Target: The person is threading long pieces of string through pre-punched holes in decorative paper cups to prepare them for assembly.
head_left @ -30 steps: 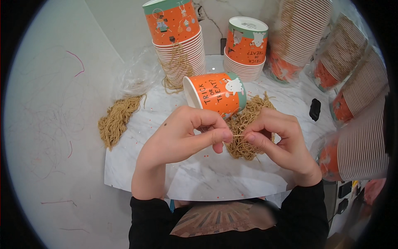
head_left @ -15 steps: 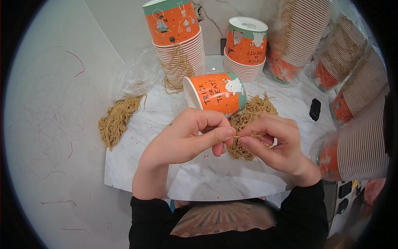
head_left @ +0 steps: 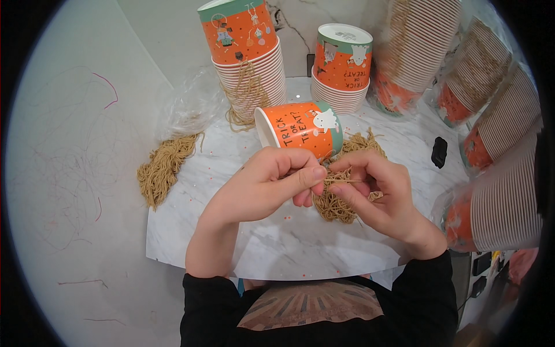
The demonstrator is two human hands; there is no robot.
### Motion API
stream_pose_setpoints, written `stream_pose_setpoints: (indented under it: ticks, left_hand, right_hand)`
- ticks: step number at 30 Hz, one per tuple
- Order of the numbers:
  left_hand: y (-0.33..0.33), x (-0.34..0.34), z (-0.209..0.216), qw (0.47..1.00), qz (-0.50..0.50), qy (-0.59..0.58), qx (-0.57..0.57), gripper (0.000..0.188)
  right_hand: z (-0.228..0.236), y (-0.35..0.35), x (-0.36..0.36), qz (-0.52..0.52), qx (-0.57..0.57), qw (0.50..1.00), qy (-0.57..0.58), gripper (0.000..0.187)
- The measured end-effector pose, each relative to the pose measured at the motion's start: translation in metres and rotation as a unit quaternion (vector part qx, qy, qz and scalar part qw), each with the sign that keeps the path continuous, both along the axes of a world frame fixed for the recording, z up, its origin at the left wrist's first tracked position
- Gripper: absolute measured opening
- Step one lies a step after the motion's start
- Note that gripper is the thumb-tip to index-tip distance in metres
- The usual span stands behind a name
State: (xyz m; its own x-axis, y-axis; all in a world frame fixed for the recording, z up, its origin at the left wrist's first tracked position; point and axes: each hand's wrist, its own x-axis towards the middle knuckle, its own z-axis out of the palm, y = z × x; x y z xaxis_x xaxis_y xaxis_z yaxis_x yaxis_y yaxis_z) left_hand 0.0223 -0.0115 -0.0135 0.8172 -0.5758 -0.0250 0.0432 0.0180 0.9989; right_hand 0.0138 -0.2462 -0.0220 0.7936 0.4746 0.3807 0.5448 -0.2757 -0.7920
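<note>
Left hand [head_left: 269,182] pinches a tan strand [head_left: 347,181], right hand [head_left: 384,194] has thumb and forefinger narrowly parted around it (can't tell its grip), over a yarn heap [head_left: 334,209] on the table [head_left: 277,248]; behind, an orange cup [head_left: 300,130] on its side, dark lettering [head_left: 296,128], then an upturned cup stack [head_left: 341,66], inverted lettering [head_left: 354,80].

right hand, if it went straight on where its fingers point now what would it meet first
Most likely the left hand, just ahead of the right hand; a tan strand stretches between them. Exact depth is unclear.
</note>
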Motion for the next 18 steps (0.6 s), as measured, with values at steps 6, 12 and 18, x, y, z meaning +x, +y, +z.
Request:
stream_pose_setpoints:
  ticks: [6,12,18]
  left_hand:
    - [-0.003,0.003,-0.002,1.000,-0.003,0.003,-0.018,0.025]
    - [0.008,0.015,-0.010,0.993,0.079,-0.074,0.045,0.023]
    - [0.015,0.032,-0.006,0.803,0.282,-0.191,0.489,0.030]
  right_hand:
    - [-0.010,0.002,0.007,0.016,0.026,0.993,-0.110,0.013]
    - [-0.013,0.005,0.016,-0.054,0.018,0.988,-0.142,0.008]
    - [-0.015,-0.004,0.046,-0.081,-0.029,0.979,-0.187,0.009]
